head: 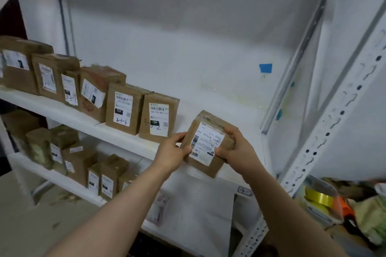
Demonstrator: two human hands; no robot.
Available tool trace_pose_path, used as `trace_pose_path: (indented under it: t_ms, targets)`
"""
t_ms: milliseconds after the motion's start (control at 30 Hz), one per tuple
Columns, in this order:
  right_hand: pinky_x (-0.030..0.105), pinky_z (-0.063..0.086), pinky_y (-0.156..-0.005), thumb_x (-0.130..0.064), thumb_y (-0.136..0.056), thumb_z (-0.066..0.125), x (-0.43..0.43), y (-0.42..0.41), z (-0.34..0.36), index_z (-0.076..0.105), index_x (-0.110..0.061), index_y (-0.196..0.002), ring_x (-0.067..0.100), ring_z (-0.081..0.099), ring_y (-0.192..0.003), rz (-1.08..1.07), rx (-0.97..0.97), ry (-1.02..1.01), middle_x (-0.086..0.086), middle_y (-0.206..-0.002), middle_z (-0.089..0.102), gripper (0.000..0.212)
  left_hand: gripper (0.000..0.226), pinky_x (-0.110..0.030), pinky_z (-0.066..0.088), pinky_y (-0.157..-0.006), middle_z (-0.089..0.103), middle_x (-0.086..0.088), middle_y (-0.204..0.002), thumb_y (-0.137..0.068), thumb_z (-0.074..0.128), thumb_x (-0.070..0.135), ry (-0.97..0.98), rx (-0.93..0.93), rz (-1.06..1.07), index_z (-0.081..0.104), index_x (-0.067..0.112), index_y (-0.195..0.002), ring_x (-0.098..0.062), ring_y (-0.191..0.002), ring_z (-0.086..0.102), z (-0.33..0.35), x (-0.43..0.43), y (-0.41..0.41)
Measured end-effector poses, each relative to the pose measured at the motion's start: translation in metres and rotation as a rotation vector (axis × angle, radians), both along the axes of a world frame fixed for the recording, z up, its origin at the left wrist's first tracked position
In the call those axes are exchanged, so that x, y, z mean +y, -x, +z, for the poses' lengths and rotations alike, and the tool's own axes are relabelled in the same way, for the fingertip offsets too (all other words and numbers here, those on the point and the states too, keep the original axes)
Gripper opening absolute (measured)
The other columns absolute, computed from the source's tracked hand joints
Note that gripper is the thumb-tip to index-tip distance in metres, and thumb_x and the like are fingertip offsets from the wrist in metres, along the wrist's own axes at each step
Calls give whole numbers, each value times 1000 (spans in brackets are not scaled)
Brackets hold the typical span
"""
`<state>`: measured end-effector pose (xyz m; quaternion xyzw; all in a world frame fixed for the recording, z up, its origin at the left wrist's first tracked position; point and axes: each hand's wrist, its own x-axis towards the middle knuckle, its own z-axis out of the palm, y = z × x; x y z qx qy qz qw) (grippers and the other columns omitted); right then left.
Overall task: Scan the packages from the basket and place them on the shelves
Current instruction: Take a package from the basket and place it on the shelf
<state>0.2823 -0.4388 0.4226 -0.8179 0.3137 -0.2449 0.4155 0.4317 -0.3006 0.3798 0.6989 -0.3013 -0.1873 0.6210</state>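
A small brown cardboard package [208, 142] with a white shipping label faces me, tilted, at the front edge of the upper white shelf [211, 108]. My left hand [172, 152] grips its left side and my right hand [236, 148] grips its right side, thumb on the label. To its left a row of several labelled brown packages [123, 108] stands upright along the same shelf. The basket is out of view.
The lower shelf [62, 179] carries more brown packages. A white perforated shelf post [325, 131] rises at the right. Behind it lies clutter with a yellow tape roll [319, 197]. A blue tape patch [265, 68] marks the back wall.
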Motion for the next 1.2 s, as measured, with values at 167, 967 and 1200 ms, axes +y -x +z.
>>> trace_pose_path:
  t_ms: [167,967,1200]
  targets:
    - [38,55,-89,-11,-87,69,-12,-52,-12,36,-24,-149,28,62,-112,-86,227,164,8,-129,61,71,51,-40,50,-103,52,9,-130,-96,59,5,-124,46,-62,48,20,-144,-21,-124,55,-4,-23,-40]
    - [35,53,-81,-13,-90,69,-26,-139,-13,36,-22,-146,29,60,-114,-107,314,175,10,-133,59,66,18,-34,50,-89,66,2,-105,-93,60,7,-228,18,-8,68,22,-98,-20,-102,61,-44,-20,-121]
    - [48,60,-82,-11,-88,70,-21,-131,-11,19,-30,-154,36,64,-105,-107,278,85,10,-119,59,85,18,-31,48,-79,67,0,-103,-94,59,8,-226,33,-30,68,23,-94,-21,-96,61,-47,-17,-116]
